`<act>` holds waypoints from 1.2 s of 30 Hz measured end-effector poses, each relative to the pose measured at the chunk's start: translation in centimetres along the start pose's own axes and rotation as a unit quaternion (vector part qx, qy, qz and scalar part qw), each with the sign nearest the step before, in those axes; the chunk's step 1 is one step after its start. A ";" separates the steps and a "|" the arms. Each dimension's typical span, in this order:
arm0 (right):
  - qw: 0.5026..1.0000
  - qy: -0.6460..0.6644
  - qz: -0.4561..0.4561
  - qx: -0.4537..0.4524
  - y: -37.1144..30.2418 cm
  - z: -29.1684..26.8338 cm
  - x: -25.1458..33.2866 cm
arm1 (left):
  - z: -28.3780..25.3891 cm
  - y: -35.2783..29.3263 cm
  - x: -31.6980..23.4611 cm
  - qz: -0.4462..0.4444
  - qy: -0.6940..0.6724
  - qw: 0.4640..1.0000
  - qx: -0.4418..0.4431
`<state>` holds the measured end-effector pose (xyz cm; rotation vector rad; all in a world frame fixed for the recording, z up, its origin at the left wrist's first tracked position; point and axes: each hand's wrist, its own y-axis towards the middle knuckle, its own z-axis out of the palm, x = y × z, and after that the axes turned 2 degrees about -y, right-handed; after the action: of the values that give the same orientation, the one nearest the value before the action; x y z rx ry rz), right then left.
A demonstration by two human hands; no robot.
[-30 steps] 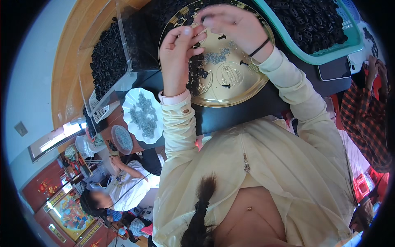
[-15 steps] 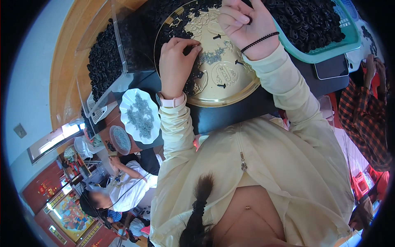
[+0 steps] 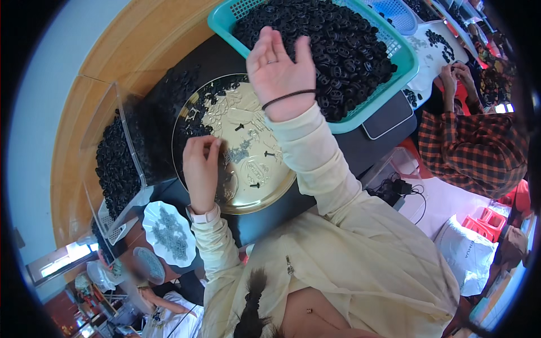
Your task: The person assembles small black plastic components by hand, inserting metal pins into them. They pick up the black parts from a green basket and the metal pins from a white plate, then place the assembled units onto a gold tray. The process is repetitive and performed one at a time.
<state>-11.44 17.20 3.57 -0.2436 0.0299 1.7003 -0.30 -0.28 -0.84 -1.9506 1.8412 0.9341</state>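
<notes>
My right hand is open, palm up and fingers stretched, above the near-left part of a teal plastic basket heaped with small black plastic parts. Nothing shows in its palm. Over the left side of a round gold tray, my left hand holds its thumb and fingertips together; whatever they pinch is too small to make out. Black pieces crowd the tray's left edge. A small pile of silvery metal bits lies mid-tray, with single black parts around it.
Left of the tray stands a clear plastic box with black parts. A white scalloped plate holds silvery bits. A dark flat phone-like device lies beside the basket. At right sits a person in a plaid shirt.
The view has swung to the right, bringing more of the basket in. My right hand has moved from above the tray to the basket and opened. My left hand stays at the tray.
</notes>
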 end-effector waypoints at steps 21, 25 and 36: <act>0.506 -0.829 -0.030 0.235 -3.6 -4.9 -1.7 | -1.1 1.5 1.7 -0.160 -0.226 0.958 -0.077; 0.565 -0.802 0.013 0.193 -2.6 -6.1 -1.3 | -1.1 4.6 5.1 0.033 0.093 0.981 -0.167; 0.625 -0.759 0.083 0.162 -2.9 -6.4 -1.3 | -0.8 5.5 4.4 0.025 0.213 0.967 -0.136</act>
<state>-7.47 15.34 -2.07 1.5583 -0.9160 1.5414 -5.58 -4.94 -1.86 -2.4402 2.0855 0.8705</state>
